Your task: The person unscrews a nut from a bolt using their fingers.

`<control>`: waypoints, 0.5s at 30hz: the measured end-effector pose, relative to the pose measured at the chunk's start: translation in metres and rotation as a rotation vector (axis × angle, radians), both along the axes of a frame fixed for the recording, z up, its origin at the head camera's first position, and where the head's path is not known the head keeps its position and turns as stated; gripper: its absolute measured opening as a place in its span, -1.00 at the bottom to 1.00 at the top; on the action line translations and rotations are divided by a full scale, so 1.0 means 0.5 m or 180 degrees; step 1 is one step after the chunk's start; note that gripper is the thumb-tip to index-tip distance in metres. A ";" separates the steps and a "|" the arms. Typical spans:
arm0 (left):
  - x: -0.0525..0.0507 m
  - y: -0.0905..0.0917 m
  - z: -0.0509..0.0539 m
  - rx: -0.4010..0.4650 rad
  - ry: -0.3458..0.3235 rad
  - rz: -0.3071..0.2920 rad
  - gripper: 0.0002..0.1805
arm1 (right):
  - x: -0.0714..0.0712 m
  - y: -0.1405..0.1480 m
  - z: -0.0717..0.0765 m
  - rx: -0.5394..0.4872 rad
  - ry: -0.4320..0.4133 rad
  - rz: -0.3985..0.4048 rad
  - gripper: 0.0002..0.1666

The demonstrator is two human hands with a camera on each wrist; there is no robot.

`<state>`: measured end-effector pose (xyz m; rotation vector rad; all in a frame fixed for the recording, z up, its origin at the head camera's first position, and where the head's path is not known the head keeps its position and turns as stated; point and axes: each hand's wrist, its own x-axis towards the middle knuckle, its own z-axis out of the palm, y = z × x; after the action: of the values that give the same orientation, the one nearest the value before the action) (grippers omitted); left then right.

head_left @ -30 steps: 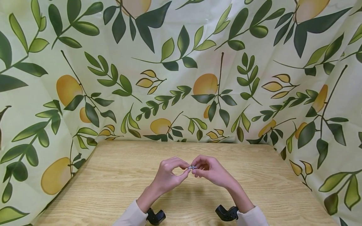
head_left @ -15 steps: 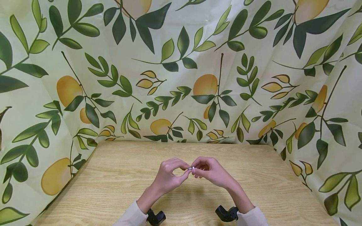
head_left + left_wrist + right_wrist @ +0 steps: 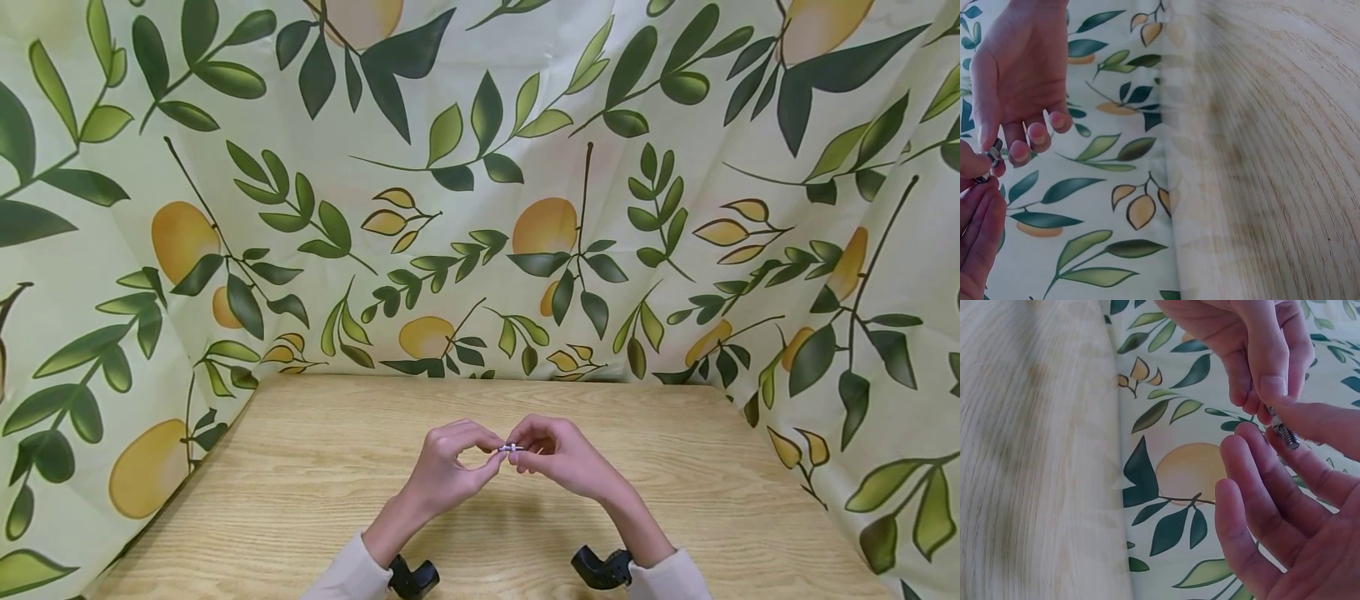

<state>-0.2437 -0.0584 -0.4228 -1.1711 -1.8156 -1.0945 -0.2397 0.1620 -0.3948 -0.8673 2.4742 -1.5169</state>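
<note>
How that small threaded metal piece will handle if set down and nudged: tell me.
The threaded metal piece looks like shiny metal, so it is probably stiff. Its threaded end seems round, so it may roll, though the wider part along it could make that uneven.

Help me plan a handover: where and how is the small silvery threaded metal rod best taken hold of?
I'd probably pinch the silvery rod across its exposed threaded end, coming from the side of the bare right hand: that slim end points toward its palm, while the bare left hand pinches the opposite end.
</note>
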 end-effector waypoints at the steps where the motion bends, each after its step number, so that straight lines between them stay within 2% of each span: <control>1: 0.000 0.000 0.000 -0.0003 0.0005 -0.0001 -0.88 | 0.000 0.000 0.000 -0.0002 0.0002 -0.0002 -0.81; 15: -0.002 0.001 -0.004 0.0040 0.0043 -0.0023 -0.80 | 0.000 0.001 0.000 -0.0002 -0.0023 0.0035 -0.77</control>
<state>-0.2445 -0.0578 -0.4246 -1.1761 -1.7930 -1.0980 -0.2396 0.1625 -0.3947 -0.8726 2.4597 -1.5148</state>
